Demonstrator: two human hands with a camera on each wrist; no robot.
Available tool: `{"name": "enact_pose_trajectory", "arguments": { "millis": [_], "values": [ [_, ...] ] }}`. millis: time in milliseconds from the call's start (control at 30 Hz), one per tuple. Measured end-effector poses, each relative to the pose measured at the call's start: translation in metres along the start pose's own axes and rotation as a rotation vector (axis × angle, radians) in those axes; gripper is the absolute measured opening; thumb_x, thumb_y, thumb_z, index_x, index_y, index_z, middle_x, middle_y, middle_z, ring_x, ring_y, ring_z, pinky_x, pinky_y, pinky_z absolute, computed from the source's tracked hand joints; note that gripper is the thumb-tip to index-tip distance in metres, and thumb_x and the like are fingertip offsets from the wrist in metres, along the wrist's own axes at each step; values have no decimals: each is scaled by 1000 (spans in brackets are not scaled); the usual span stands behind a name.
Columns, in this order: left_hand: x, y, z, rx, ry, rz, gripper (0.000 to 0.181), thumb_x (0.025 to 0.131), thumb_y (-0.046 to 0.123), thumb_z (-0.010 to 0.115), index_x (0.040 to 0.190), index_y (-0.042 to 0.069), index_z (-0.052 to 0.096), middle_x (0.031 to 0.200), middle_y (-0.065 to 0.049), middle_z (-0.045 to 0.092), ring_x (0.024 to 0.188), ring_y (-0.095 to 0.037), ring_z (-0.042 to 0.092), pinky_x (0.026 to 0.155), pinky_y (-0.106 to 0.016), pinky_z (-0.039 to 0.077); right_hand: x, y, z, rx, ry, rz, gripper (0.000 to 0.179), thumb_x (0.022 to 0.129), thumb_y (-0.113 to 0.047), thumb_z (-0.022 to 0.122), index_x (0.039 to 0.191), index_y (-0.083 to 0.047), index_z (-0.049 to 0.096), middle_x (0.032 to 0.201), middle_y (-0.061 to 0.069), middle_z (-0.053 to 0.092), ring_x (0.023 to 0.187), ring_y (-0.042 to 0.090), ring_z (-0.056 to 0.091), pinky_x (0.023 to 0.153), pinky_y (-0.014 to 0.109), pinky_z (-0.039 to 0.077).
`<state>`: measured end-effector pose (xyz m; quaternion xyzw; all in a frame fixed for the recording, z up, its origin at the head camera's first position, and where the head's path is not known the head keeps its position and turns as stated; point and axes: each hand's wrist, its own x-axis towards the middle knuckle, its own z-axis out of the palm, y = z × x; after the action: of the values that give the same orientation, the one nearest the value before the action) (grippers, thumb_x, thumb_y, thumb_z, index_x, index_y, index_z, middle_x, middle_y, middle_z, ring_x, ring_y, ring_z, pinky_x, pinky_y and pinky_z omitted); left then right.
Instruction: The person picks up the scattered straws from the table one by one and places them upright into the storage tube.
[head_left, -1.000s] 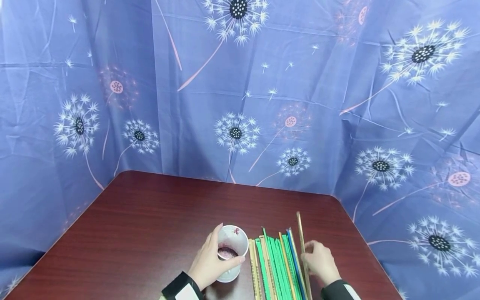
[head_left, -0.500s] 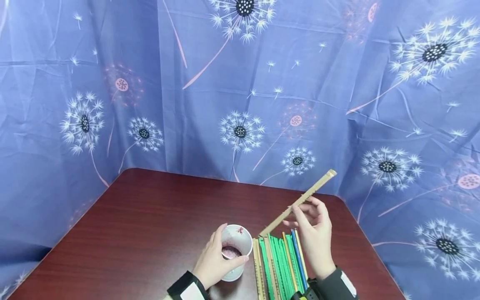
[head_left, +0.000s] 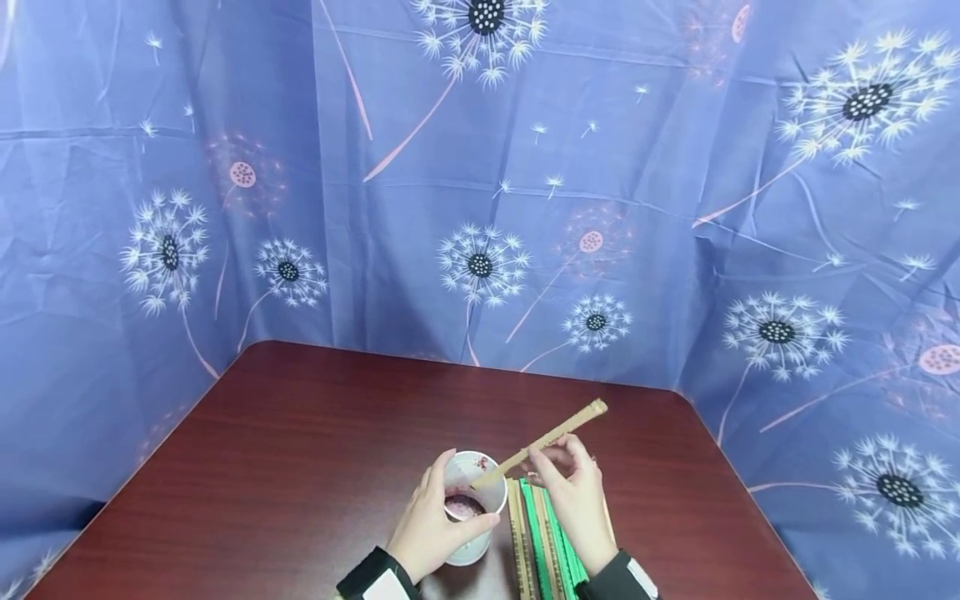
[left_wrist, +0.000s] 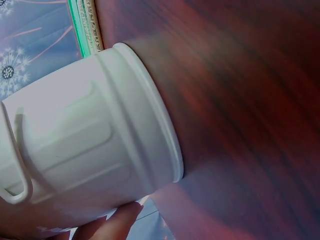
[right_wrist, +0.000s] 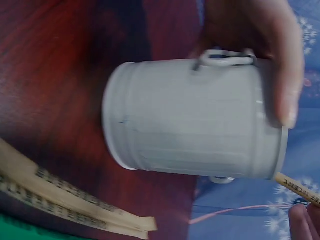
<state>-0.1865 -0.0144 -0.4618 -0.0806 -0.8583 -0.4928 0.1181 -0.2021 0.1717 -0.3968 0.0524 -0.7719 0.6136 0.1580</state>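
My left hand (head_left: 431,527) grips a white bucket-shaped cup (head_left: 468,552), thumb and fingers around its rim. Ribbed sides and small loop handles show on the cup (right_wrist: 195,120) in the right wrist view; a dark reddish patch lies on its inside bottom. My right hand (head_left: 579,510) pinches a tan flat stick (head_left: 564,430) near its middle. Slanting down to the left, the stick has its lower end over the cup's mouth, inside the rim in the head view. Dark lettering runs along the stick (right_wrist: 299,189) in the right wrist view.
Right of the cup, a row of tan sticks (head_left: 519,542) and green sticks (head_left: 537,525) lies side by side on the dark red table (head_left: 330,442), partly hidden by my right hand. A blue dandelion-patterned curtain (head_left: 390,275) hangs around the table's back and sides.
My right hand has lifted the tan stick from the right end of the row and carried it left, bringing its lower end into the cup's mouth. My left hand stays on the cup.
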Motion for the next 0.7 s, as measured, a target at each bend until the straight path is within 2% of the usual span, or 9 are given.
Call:
{"name": "enact_pose_trajectory", "arguments": {
  "millis": [133, 233, 400, 533, 700],
  "values": [
    [0, 0, -1, -2, -4, 2, 105, 70, 62, 77, 150, 5, 40, 137, -25, 55, 121, -44, 56, 92, -66, 45, -3, 9, 9, -91, -37, 28, 29, 92, -19, 68, 100, 8, 61, 91, 23, 74, 76, 23, 74, 66, 34, 60],
    [0, 0, -1, 0, -10, -1, 105, 70, 62, 76, 150, 4, 40, 137, -25, 55, 119, -44, 57, 90, -66, 46, -6, 15, 14, -178, -70, 19, 25, 90, -19, 70, 93, 5, 63, 88, 19, 73, 72, 19, 72, 60, 29, 58],
    [-1, -1, 0, 1, -15, -4, 105, 70, 64, 75, 150, 4, 41, 135, -25, 56, 116, -42, 59, 87, -65, 47, -10, 21, 14, -250, -133, 11, 26, 87, -19, 73, 96, 4, 66, 92, 15, 71, 69, 16, 67, 54, 29, 56],
    [-1, -1, -1, 9, -6, -6, 105, 69, 63, 76, 149, 5, 42, 133, -24, 57, 115, -42, 59, 86, -65, 48, -6, 26, 2, -244, -163, 7, 27, 84, -8, 73, 105, 7, 68, 102, 20, 71, 77, 21, 67, 58, 31, 58],
    [0, 1, -2, 5, -8, -13, 104, 69, 62, 78, 149, 6, 42, 131, -22, 58, 116, -40, 58, 88, -65, 47, 6, 37, -31, -474, -98, 40, 29, 78, -4, 73, 106, 2, 73, 102, 17, 74, 77, 19, 66, 64, 35, 54]
  ]
}}
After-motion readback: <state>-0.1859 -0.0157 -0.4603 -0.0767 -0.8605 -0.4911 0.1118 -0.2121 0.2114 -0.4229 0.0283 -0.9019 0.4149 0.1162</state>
